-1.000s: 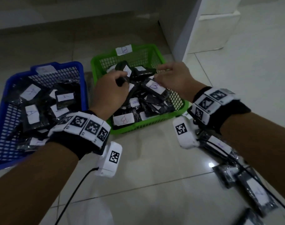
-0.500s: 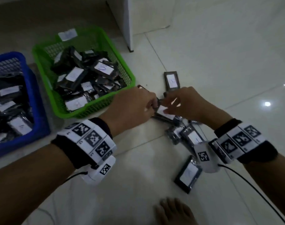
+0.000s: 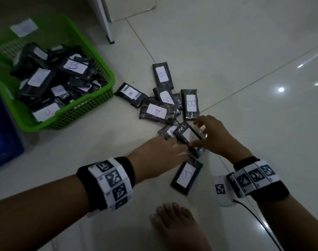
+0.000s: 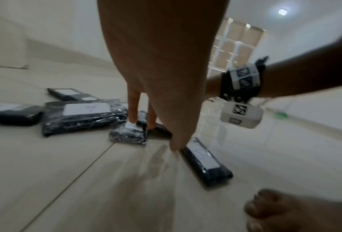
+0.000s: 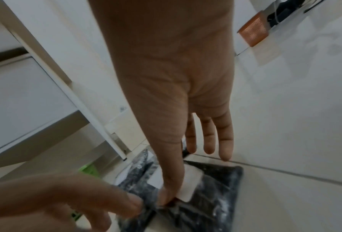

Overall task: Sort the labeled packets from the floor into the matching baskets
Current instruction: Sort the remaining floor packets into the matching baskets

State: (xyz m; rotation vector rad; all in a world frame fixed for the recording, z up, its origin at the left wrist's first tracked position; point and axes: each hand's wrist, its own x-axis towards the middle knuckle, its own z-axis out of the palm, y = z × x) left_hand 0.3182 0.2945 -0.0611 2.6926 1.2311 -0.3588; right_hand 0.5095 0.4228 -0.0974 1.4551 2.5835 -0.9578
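Note:
Several black packets with white labels lie scattered on the tiled floor. One shows an A (image 3: 157, 111) (image 4: 82, 114); others show a B, such as the one nearest me (image 3: 187, 175) (image 4: 203, 164). My left hand (image 3: 174, 145) (image 4: 154, 125) reaches in with straight fingers, whose tips touch a small packet (image 3: 168, 131) (image 4: 128, 133) and its neighbour. My right hand (image 3: 194, 133) (image 5: 186, 172) arches over a packet (image 3: 186, 134) (image 5: 215, 196) lying on top; its thumb presses the near end and its fingers stretch straight past the far edge. The green basket (image 3: 85, 107) holds B packets.
The blue basket (image 3: 2, 138) shows only at the left edge. A white furniture leg (image 3: 105, 20) stands behind the pile. My bare foot (image 3: 176, 227) rests on the floor just below the packets. A wrist cable trails at lower right. Open tile lies to the right.
Both hands left the green basket and came down onto the floor pile, moving closer to me. The view swung right from the baskets to the packets.

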